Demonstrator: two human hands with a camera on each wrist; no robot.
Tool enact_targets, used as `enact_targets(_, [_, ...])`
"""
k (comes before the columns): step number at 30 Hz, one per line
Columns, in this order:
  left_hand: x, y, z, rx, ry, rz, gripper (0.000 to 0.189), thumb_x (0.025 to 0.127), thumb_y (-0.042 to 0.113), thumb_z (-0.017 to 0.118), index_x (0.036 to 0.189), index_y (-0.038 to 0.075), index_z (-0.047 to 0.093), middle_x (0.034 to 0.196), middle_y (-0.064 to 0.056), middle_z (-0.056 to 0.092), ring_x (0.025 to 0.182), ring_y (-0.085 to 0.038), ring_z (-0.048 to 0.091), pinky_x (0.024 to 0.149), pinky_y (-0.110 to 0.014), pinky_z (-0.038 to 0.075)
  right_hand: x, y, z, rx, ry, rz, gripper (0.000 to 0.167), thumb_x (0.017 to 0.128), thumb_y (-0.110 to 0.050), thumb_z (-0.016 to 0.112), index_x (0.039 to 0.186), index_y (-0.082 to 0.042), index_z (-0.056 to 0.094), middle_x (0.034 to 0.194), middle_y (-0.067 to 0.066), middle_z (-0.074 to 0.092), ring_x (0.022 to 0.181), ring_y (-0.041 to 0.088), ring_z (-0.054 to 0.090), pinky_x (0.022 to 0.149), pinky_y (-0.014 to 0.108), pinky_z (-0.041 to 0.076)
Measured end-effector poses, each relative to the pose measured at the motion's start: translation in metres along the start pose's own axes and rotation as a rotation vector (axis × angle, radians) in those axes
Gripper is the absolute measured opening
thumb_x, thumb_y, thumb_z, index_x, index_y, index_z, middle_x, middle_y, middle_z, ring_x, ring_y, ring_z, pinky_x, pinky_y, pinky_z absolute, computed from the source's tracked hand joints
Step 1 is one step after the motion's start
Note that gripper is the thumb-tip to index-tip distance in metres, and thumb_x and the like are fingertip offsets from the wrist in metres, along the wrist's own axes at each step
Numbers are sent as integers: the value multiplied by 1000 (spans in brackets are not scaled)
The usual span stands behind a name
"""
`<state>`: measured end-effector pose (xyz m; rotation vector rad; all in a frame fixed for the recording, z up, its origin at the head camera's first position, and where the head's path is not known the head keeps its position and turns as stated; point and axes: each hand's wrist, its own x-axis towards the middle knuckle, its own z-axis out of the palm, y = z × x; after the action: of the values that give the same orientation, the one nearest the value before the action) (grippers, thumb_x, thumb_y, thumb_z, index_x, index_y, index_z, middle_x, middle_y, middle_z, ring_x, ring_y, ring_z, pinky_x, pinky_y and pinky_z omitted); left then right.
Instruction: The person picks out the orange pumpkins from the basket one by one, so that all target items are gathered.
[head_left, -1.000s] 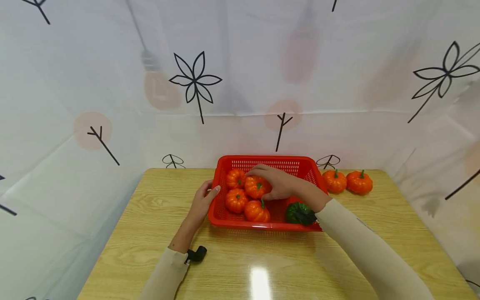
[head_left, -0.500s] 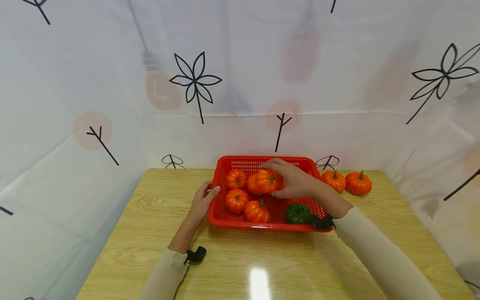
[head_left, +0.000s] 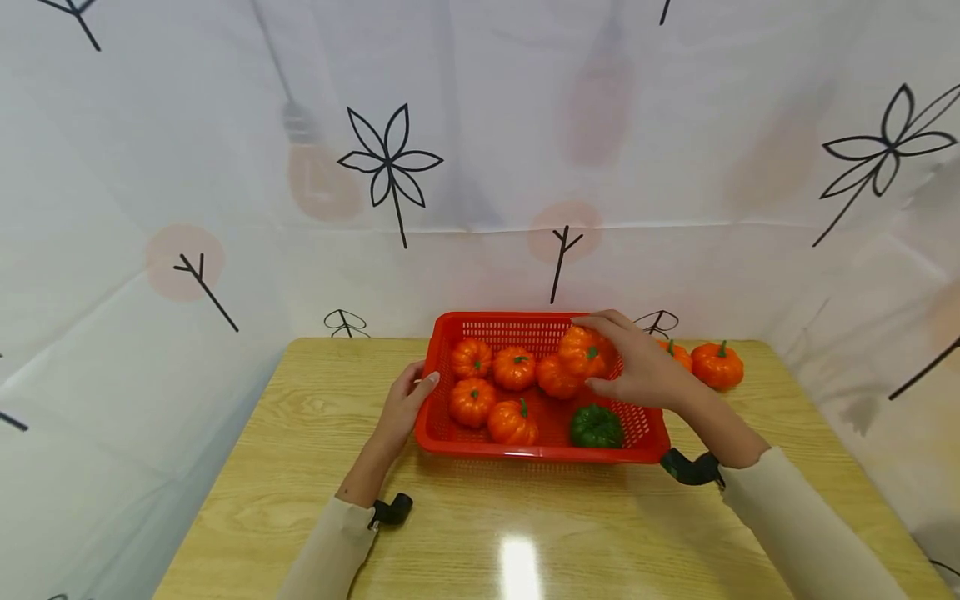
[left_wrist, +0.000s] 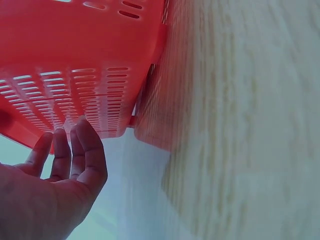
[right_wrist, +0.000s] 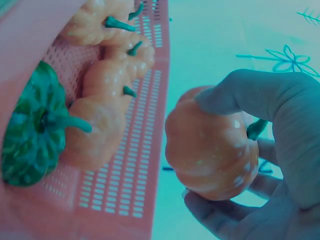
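My right hand [head_left: 637, 362] grips a small orange pumpkin [head_left: 583, 352] above the right side of a red plastic basket [head_left: 480, 450]. In the right wrist view, the thumb and fingers clasp the held pumpkin [right_wrist: 212, 145] from opposite sides, and its green stem points toward the palm. At the basket's left end my left hand [head_left: 401, 408] holds the rim, thumb on top. The left wrist view shows the fingers [left_wrist: 90, 145] at the slotted outer wall. Inside the basket lie several orange pumpkins [head_left: 473, 402] and a green pumpkin [head_left: 597, 427].
Two more orange pumpkins stand on the wooden table [head_left: 322, 433] right of the basket: one [head_left: 717, 365] fully visible, the other [head_left: 678, 356] partly behind my right hand. A white patterned cloth [head_left: 480, 167] hangs close behind the table.
My right hand has carried the pumpkin rightward from the basket's middle to its right side, uncovering the pumpkins beneath. My left hand and the basket have stayed put.
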<state>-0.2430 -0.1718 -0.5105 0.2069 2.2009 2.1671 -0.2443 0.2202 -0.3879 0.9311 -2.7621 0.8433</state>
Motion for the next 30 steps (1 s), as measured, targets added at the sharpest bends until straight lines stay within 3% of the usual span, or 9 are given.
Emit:
enact_targets(9, [0,1,1,3,-6,1,48,110,34,60,151,10,53,141,-20,56,121,-41,63,90,-35,62,-29,16,-16,22,127,82,80,84,-10,87,155,-10,49,149,14,50,121,36,59,94,61,56])
enact_targets(11, [0,0,1,3,-6,1,48,110,34,60,151,10,53,141,-20,56,121,-40,63,89,-34,62,-36,21,-19,15,150,91,80,84,-9,87,154,-8,49,148,16,50,118,36,60,91,53,58])
enact_targets(14, [1,-1,0,3,-5,8,48,110,34,59,151,9,53,140,-20,56,120,-40,63,88,-33,62,-45,28,-24,16,190,107,79,83,-8,88,153,-6,50,145,18,52,114,34,59,87,31,58])
enact_targets(18, [2,-2,0,2,-2,15,47,110,34,59,150,9,54,139,-20,56,120,-40,64,88,-33,62,-57,37,-30,21,230,147,80,82,-8,89,153,-5,50,142,19,52,113,34,56,82,7,45])
enact_targets(22, [2,-1,1,4,0,11,46,110,34,60,149,10,55,139,-19,57,120,-39,64,88,-34,62,-69,48,-35,16,270,172,81,82,-8,89,153,-3,49,140,24,52,111,39,54,80,2,38])
enact_targets(25, [3,-1,1,8,0,8,47,110,34,60,150,9,54,139,-19,57,119,-38,65,89,-35,62,-77,59,-39,30,302,187,81,84,-5,86,154,0,47,138,28,51,109,35,53,79,1,38])
enact_targets(27, [2,-1,1,8,5,7,46,110,34,60,149,10,55,139,-17,58,118,-36,65,89,-35,62,-82,66,-41,39,318,215,80,85,-5,85,155,0,46,139,29,50,108,29,51,78,0,39])
enact_targets(30, [1,0,1,10,8,3,45,110,34,60,148,11,56,138,-16,58,117,-34,65,89,-36,62,-89,79,-45,39,340,279,81,87,-8,84,156,2,44,142,32,48,108,33,51,75,1,38])
